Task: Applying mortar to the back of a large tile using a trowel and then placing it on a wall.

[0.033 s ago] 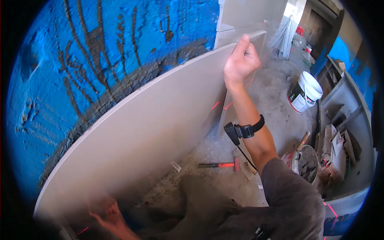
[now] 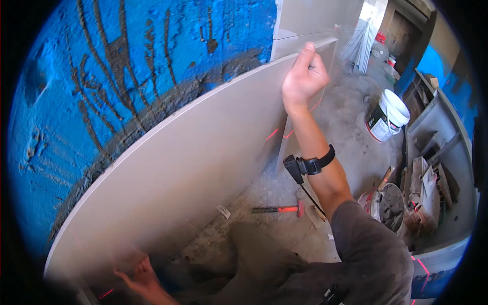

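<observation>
A large grey-beige tile [image 2: 173, 168] leans along the blue wall [image 2: 56, 127], its long upper edge curving across the view. My right hand [image 2: 305, 80] is closed in a fist at the tile's far upper corner, thumb raised against it. Nothing shows inside that fist. A black strap with a small device [image 2: 307, 165] sits round my right forearm. Low at the tile's near end, my left hand [image 2: 140, 277] lies against its face, thumb and fingers apart. The tips of those fingers are blurred.
On the dusty floor lies a hammer [image 2: 300, 209] with a red head. A white bucket [image 2: 394, 109] stands farther off at the right. Closer is a bucket of grey mortar [image 2: 390, 208], beside boards and scraps [image 2: 424, 193]. Tiles [image 2: 315, 18] cover the wall beyond.
Only a very slight shift to the left of the tile and my right hand in the picture; both hands keep their places on the tile.
</observation>
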Motion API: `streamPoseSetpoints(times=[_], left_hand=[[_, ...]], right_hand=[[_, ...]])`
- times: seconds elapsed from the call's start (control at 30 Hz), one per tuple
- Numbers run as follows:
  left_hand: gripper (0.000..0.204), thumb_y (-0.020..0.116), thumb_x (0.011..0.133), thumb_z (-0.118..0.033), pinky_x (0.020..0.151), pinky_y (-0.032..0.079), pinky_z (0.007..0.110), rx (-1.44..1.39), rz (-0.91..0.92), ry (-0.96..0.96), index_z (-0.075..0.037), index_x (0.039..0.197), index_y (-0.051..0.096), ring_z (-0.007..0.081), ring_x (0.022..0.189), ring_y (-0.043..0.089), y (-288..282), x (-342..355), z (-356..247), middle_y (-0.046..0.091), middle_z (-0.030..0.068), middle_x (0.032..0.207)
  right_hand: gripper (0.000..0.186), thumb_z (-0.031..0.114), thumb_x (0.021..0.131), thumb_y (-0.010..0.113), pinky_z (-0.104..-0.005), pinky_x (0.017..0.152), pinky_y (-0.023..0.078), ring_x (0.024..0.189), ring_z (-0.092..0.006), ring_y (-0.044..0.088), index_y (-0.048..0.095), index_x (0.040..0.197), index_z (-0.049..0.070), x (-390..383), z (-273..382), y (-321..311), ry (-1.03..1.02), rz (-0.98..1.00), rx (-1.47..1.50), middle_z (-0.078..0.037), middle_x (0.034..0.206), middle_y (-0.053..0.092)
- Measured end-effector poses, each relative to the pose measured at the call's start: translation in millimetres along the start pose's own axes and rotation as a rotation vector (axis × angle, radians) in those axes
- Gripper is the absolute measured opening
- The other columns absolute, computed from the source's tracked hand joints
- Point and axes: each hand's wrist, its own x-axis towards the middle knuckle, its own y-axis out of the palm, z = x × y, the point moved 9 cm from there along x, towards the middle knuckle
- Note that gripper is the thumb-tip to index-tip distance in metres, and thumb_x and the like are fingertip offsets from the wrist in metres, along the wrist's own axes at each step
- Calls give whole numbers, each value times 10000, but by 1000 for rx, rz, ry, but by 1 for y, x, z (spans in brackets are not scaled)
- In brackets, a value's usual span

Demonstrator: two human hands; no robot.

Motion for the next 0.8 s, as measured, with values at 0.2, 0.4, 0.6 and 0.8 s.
streamPoseSetpoints(times=[0.2, 0.4, 0.6, 0.8], left_hand=[[964, 837, 791, -397, 1149, 314, 558, 53, -37, 99, 116, 1410, 306, 368, 1316, 441, -3, 2, -8, 464, 228, 1350], [1006, 839, 788, -404, 1146, 321, 567, 167, -100, 176, 147, 1403, 264, 371, 1301, 429, -12, 1, -17, 378, 268, 1349], [1036, 861, 771, -369, 1145, 323, 551, 88, -72, 143, 159, 1395, 224, 366, 1298, 435, -17, 3, -16, 377, 264, 1357], [1052, 873, 755, -364, 1156, 295, 555, 54, -62, 109, 147, 1405, 223, 370, 1331, 397, -12, -2, -14, 372, 245, 1387]], right_hand=[[483, 205, 1011, 577, -291, 454, 255, 529, -45, 319, 421, 586, 36, 0, -10, 5, -21, 3, 42, 64, 536, 388], [497, 201, 1022, 565, -266, 475, 231, 564, -28, 289, 379, 581, 63, 2, -10, 8, -33, -6, 61, 92, 576, 359], [498, 193, 1021, 562, -265, 475, 224, 562, -30, 281, 372, 580, 63, 3, -7, 10, -34, -20, 107, 95, 576, 353], [505, 203, 1022, 569, -265, 473, 216, 564, -30, 274, 373, 579, 61, 4, -9, 9, -62, -33, 88, 96, 575, 341]])
